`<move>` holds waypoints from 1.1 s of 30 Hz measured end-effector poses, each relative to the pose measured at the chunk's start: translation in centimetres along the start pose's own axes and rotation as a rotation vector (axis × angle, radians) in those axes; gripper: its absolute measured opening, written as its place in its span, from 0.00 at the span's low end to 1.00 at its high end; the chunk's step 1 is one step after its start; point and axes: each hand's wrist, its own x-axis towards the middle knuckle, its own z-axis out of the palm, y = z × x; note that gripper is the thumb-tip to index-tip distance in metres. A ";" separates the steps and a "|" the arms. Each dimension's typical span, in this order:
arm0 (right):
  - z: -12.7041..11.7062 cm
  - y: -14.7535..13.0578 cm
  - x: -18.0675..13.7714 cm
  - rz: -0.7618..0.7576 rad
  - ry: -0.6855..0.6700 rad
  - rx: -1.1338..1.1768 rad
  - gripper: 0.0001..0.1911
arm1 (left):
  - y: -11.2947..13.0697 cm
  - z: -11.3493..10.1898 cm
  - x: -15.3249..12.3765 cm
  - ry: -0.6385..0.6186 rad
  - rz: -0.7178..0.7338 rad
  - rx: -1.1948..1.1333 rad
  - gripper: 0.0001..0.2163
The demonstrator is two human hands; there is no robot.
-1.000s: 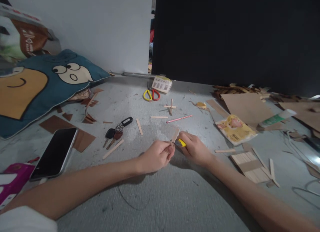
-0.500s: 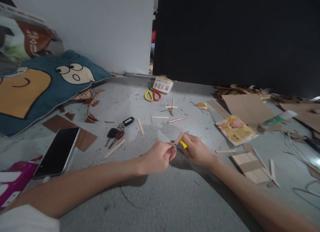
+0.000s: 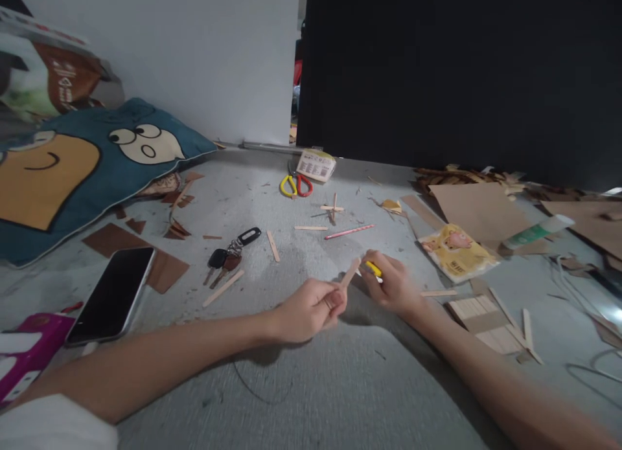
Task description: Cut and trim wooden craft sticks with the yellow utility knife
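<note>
My left hand [image 3: 311,307] pinches the lower end of a pale wooden craft stick [image 3: 350,272], which slants up and to the right above the grey floor. A little to its right, my right hand [image 3: 396,283] is closed round a small yellow-handled cutter [image 3: 374,269], its tip near the stick's upper end. The right hand is slightly smeared by motion. Both forearms reach in from the bottom edge.
A panel of glued sticks [image 3: 490,320] lies right of my right hand, beside a yellow printed packet [image 3: 457,252] and brown cardboard [image 3: 479,207]. Keys [image 3: 230,252], a phone [image 3: 113,294], loose sticks, a pink pencil [image 3: 348,231], scissors [image 3: 295,184] and a cushion [image 3: 72,171] lie to the left and beyond.
My right hand with the cutter has drawn away to the right, off the stick. My left hand has lifted the stick slightly and tilted it more upright.
</note>
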 end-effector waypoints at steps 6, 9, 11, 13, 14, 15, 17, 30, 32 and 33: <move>0.6 -0.9 0.0 -0.070 -0.045 0.027 0.08 | -1.4 -0.1 0.7 0.147 -0.002 -0.004 0.27; 0.8 -1.0 0.2 -0.094 -0.099 0.008 0.07 | -1.3 -0.1 0.8 0.160 -0.010 0.046 0.27; 0.8 -1.0 0.3 -0.101 -0.109 0.012 0.08 | -1.1 -0.1 0.7 0.172 -0.024 0.066 0.26; 0.8 -1.0 0.4 -0.099 -0.113 0.019 0.08 | -1.0 0.0 0.5 0.171 -0.032 0.060 0.26; 0.8 -1.1 0.4 -0.095 -0.119 0.021 0.08 | -0.9 0.0 0.5 0.168 -0.036 0.048 0.26; 0.8 -1.1 0.4 -0.091 -0.122 0.024 0.08 | -0.9 0.1 0.4 0.165 -0.039 0.032 0.26; 0.8 -1.2 0.3 -0.082 -0.125 0.025 0.08 | -0.9 0.1 0.4 0.154 -0.044 0.003 0.27; 0.8 -1.2 0.3 -0.057 -0.130 0.037 0.08 | -1.1 0.3 0.3 0.107 -0.019 -0.120 0.28; 0.8 -1.1 0.2 -0.050 -0.131 0.027 0.08 | -1.1 0.3 0.2 0.109 -0.024 -0.117 0.28; 0.8 -1.1 0.1 -0.050 -0.128 0.024 0.08 | -1.1 0.3 0.2 0.110 -0.031 -0.115 0.28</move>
